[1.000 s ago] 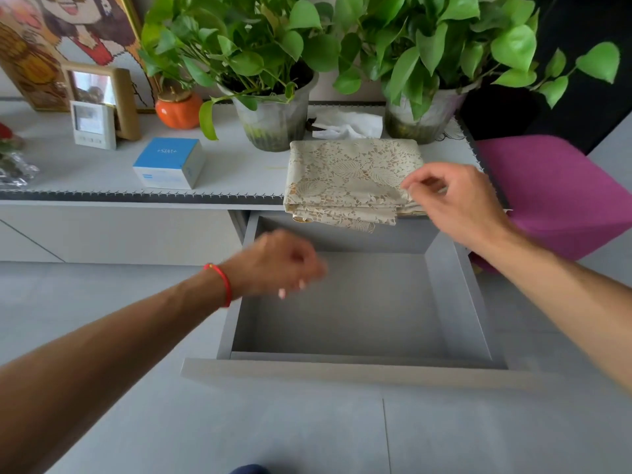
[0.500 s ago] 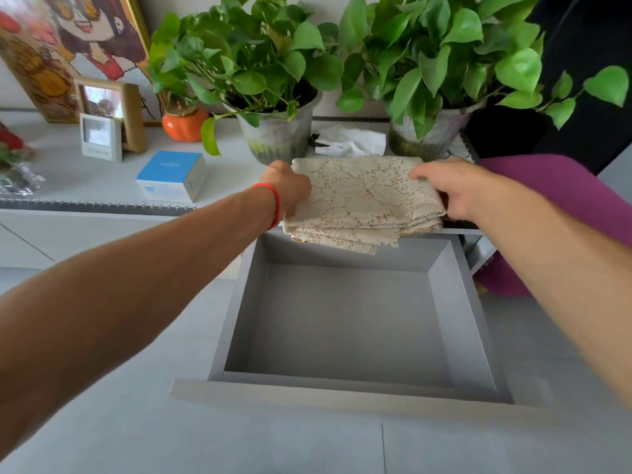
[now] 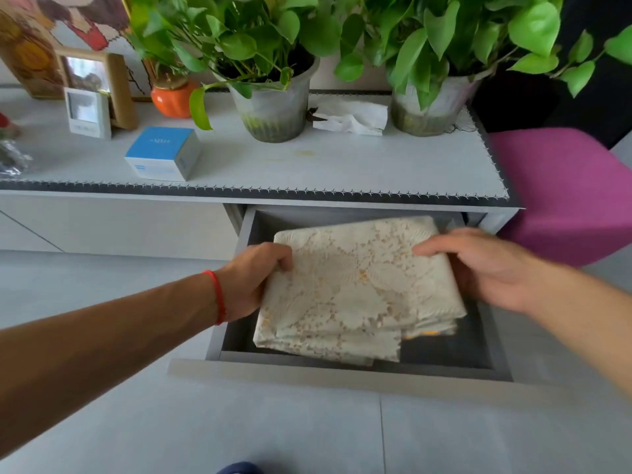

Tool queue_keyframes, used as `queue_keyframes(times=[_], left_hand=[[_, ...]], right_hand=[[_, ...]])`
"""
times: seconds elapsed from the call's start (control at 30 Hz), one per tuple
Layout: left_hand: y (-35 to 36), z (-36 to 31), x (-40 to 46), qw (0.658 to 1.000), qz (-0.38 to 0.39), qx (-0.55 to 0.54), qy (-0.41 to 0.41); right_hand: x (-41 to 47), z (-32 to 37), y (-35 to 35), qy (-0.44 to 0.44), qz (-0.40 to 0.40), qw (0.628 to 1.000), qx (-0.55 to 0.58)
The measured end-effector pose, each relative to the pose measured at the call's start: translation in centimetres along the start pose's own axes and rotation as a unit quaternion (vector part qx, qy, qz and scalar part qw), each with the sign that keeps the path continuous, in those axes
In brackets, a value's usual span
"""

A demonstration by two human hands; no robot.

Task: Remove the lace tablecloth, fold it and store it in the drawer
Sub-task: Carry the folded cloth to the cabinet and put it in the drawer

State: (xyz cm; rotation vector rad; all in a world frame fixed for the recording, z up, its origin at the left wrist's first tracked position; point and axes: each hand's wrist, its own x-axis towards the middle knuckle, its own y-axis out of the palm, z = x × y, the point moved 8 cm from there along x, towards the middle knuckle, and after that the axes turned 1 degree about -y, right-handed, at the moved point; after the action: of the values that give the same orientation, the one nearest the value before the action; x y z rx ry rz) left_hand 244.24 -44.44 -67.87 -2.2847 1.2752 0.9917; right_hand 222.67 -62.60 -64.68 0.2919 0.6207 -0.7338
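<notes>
The open drawer [image 3: 342,369] is mostly filled by the folded tablecloth [image 3: 355,289]; a dark strip of floor stays free at its front right corner. The left hand [image 3: 254,280] and right hand [image 3: 485,265] crowd the gaps along both side walls. The cabinet top [image 3: 307,165] overhangs the drawer's back.

Cream floral lace tablecloth [image 3: 359,289], grey drawer [image 3: 342,371], blue-white box [image 3: 164,153], magenta seat [image 3: 564,193]
</notes>
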Motion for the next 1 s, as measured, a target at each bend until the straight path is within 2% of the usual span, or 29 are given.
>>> queue_keyframes(times=[0.1,0.2,0.27,0.33,0.43,0.47,0.53,0.6,0.67,0.73,0.8,0.9,1.0], left_hand=[[-0.6,1.3,2.7,0.997,-0.032,0.075,-0.013],[-0.5,1.9,5.5,0.992,-0.043,0.117,-0.001],[-0.6,1.9,6.8,0.978,-0.066,0.196,0.023],[-1.0,1.5,7.3,0.938,-0.094,0.330,0.047],[-0.5,0.0,6.2,0.832,-0.091,0.535,0.115],[0.5,-0.4,5.2,0.806,-0.072,0.567,0.153],[2.7,-0.7,2.5,0.780,-0.026,0.586,0.218],[5.0,-0.4,-0.5,0.770,0.026,0.577,0.271],[7.2,0.3,-3.2,0.745,0.108,0.584,0.304],[8.7,2.2,-4.9,0.694,0.202,0.630,0.285],[9.5,4.0,-5.5,0.642,0.246,0.675,0.267],[9.9,4.3,-5.7,0.633,0.227,0.680,0.292],[10.0,3.0,-6.2,0.594,0.167,0.693,0.373]], right_hand=[[3.6,-3.9,-1.1,0.023,-0.086,0.994,-0.070],[6.9,-6.2,-1.1,0.029,-0.112,0.980,-0.163],[8.2,-6.7,-1.4,0.029,-0.126,0.963,-0.238],[8.4,-6.5,-1.5,0.021,-0.133,0.935,-0.327],[7.2,-5.7,-0.9,-0.008,-0.107,0.866,-0.488],[6.8,-5.4,-0.5,-0.035,-0.102,0.838,-0.534],[5.5,-4.7,0.6,-0.109,-0.094,0.801,-0.582],[4.1,-4.4,2.2,-0.154,-0.050,0.795,-0.585],[2.7,-4.7,3.9,-0.132,0.044,0.811,-0.568],[0.9,-5.2,5.7,-0.106,0.149,0.823,-0.538],[-0.9,-5.1,7.0,-0.107,0.211,0.814,-0.531],[-2.6,-5.3,7.5,-0.083,0.258,0.799,-0.537],[-3.1,-4.5,7.2,-0.085,0.264,0.818,-0.503]])
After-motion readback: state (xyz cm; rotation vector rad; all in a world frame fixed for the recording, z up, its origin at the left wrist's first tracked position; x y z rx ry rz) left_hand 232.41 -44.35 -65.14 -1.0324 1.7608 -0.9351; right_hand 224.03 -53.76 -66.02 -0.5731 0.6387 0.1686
